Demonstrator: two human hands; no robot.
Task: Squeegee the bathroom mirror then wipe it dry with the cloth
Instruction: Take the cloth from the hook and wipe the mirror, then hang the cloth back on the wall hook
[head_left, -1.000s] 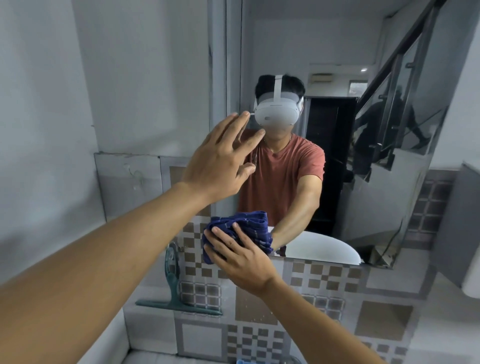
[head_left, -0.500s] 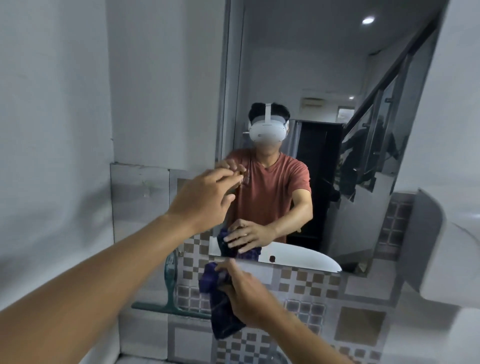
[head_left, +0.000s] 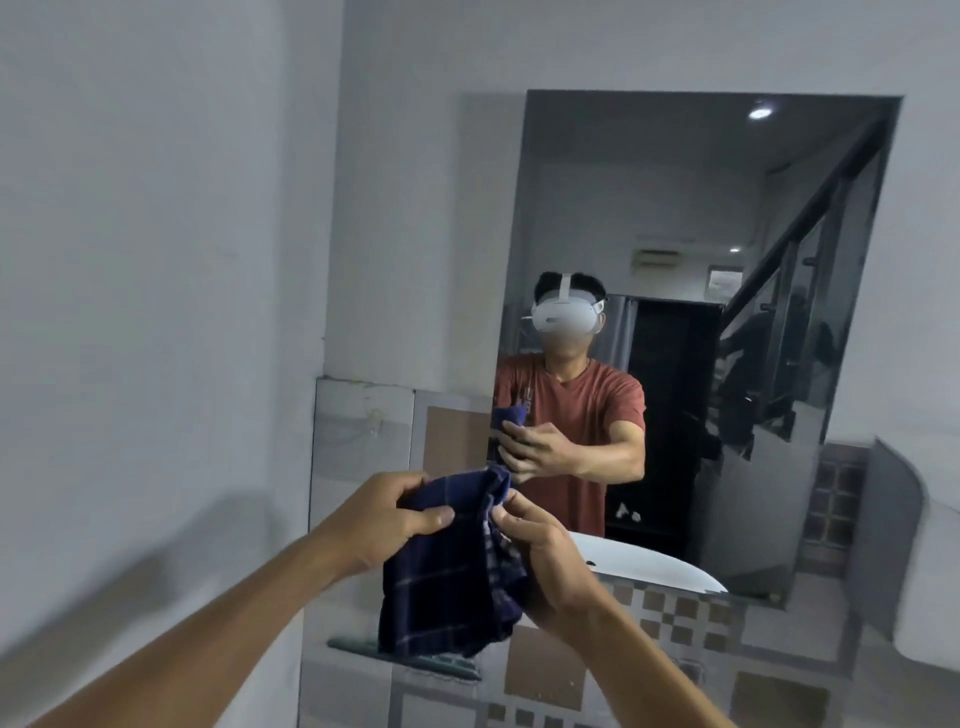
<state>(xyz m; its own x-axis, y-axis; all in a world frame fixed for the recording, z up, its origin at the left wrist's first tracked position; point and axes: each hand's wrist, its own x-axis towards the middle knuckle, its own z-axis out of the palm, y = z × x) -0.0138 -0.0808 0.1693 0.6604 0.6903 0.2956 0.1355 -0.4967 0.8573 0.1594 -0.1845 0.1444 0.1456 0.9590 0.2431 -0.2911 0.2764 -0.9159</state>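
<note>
A dark blue checked cloth (head_left: 447, 582) hangs in front of me, held at its top edge by both hands. My left hand (head_left: 384, 519) pinches the upper left corner. My right hand (head_left: 540, 551) grips the upper right side. Behind them, the tall bathroom mirror (head_left: 675, 218) is fixed to the wall and reflects a person holding the cloth. The green squeegee (head_left: 441, 662) lies on the tiled ledge under the cloth, mostly hidden by it.
A white wall (head_left: 156, 260) closes in on the left. Patterned tiles (head_left: 670, 613) cover the ledge below the mirror. A white fixture (head_left: 924, 587) juts in at the right edge.
My left hand dropped from near the mirror and took hold of the cloth. The cloth, earlier bunched in my right hand, now hangs between both hands. The view pulled back.
</note>
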